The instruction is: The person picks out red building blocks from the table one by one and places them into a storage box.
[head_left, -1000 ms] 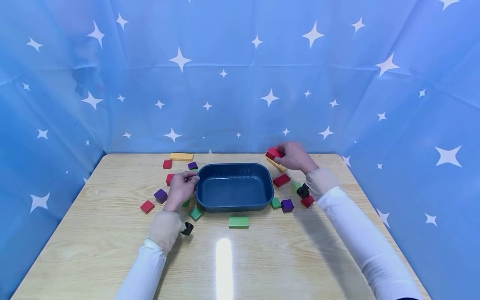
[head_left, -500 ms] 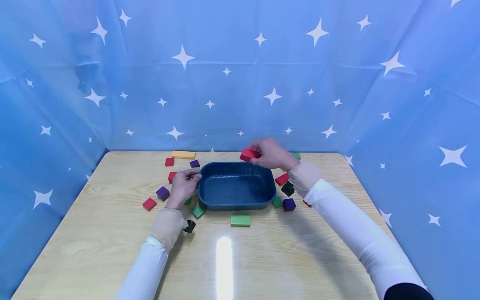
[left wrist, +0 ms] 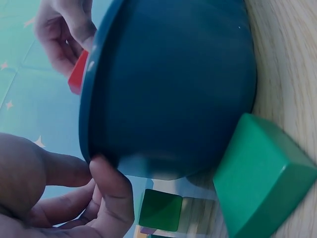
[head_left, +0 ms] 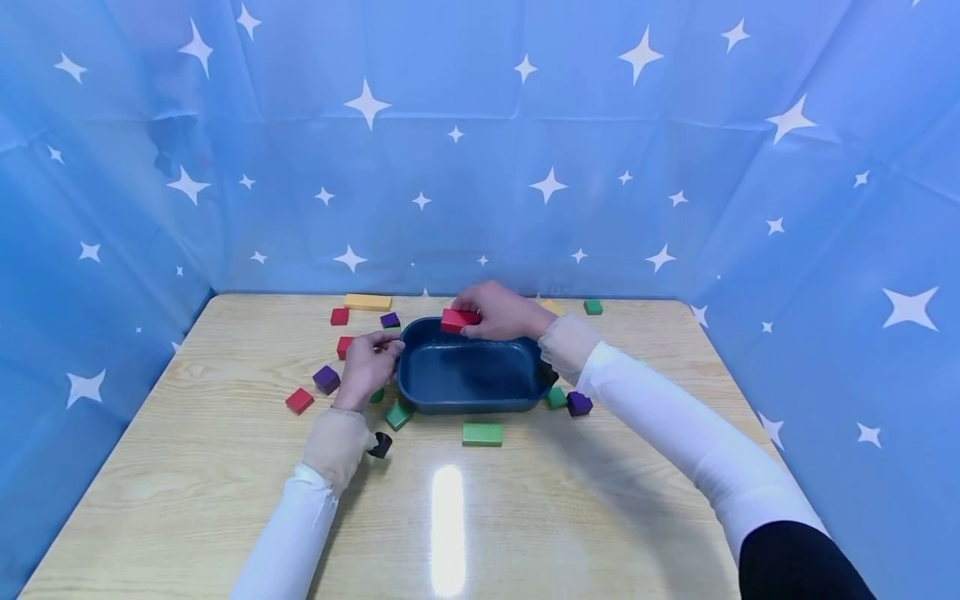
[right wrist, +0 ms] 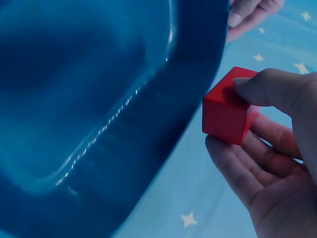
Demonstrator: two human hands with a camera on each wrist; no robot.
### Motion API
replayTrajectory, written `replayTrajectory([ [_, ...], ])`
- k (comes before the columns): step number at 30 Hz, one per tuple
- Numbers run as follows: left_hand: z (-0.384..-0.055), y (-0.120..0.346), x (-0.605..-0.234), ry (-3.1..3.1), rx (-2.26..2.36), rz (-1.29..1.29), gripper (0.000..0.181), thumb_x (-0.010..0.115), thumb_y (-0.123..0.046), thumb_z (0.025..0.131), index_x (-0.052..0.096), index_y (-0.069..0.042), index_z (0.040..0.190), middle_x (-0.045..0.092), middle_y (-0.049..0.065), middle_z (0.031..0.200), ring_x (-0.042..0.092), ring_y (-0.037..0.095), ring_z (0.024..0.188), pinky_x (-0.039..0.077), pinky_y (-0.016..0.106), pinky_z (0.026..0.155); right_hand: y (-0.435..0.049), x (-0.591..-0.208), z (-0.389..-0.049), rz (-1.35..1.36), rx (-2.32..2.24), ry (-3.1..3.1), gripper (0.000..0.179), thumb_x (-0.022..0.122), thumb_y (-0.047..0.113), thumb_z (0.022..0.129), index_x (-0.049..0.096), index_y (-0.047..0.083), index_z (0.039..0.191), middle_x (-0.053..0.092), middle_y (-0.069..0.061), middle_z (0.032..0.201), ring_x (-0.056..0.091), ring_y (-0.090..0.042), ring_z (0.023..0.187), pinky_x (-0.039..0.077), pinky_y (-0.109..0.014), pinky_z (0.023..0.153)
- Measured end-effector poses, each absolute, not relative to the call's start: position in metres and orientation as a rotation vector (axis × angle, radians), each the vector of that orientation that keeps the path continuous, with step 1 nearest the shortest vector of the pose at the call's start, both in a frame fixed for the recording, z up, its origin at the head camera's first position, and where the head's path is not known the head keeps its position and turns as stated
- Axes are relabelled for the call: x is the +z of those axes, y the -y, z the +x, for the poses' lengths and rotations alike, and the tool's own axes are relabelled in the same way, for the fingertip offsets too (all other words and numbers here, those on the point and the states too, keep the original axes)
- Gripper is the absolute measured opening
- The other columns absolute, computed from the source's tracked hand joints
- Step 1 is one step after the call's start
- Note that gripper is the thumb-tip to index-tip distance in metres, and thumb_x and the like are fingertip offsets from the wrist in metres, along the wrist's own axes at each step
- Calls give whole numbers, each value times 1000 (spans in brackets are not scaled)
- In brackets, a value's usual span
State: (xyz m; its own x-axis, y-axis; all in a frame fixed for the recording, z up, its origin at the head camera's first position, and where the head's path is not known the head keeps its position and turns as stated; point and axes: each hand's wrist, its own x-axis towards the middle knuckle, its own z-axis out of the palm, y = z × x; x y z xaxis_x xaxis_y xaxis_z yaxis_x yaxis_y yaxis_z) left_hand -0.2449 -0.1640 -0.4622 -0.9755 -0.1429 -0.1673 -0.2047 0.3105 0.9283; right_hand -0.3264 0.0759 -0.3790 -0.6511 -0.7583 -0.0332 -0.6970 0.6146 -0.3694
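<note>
A dark blue rectangular basin (head_left: 468, 383) with rounded corners stands on the table. My left hand (head_left: 367, 367) pinches its left rim between thumb and finger, as the left wrist view shows at the rim (left wrist: 88, 124). My right hand (head_left: 498, 310) holds a red block (head_left: 459, 321) over the basin's far rim, toward the left. In the right wrist view the thumb lies on top of the red block (right wrist: 228, 106) and the fingers support it from below. The basin's inside shows bare blue floor.
Left of the basin lie red blocks (head_left: 300, 401), a purple cube (head_left: 327, 380) and a yellow block (head_left: 367, 302). Green blocks (head_left: 398, 415) sit close to its lower left corner. A light green block (head_left: 482, 434) lies in front; a purple block (head_left: 579, 403) is at right. A starred blue curtain (head_left: 480, 167) stands behind.
My right hand has carried the red block leftward from the table's back right to above the basin's far rim. The left hand stays at the basin's left rim.
</note>
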Motion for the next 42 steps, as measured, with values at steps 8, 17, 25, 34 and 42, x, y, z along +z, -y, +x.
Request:
replayTrajectory([
  [8,-245,162,-463,-2505,1757,-335,31,58,-19,105,66,-6,133,62,15,103,59,15,66,52,23,59,-53,-396,-332,-1262,-426,-2580,33,74,21,94,70,7,124,72,-5,110,61,-18,91,54,-30,84],
  [17,-244,163,-459,-2505,1742,-337,32,57,-20,105,66,-8,133,63,15,102,60,15,66,52,23,60,-33,-410,-334,-1304,-313,-2557,34,75,24,94,70,10,124,71,-4,114,60,-16,94,53,-31,89],
  [25,-241,162,-458,-2523,1714,-343,33,56,-19,106,65,-6,134,62,16,107,59,13,66,51,21,60,-22,-425,-335,-1292,-245,-2526,34,75,23,94,71,10,125,73,-5,114,63,-16,96,54,-31,94],
  [34,-243,160,-456,-2533,1717,-332,32,56,-19,105,65,-6,134,61,15,106,58,13,64,51,21,58,-17,-433,-338,-1274,-161,-2526,35,76,21,93,71,10,126,74,-6,117,66,-16,99,55,-32,95],
  [42,-242,159,-459,-2524,1724,-323,32,57,-18,105,65,-5,134,60,15,105,58,12,62,51,22,57,-20,-443,-336,-1230,-147,-2512,38,76,22,94,69,9,128,72,-6,118,66,-15,99,56,-31,94],
])
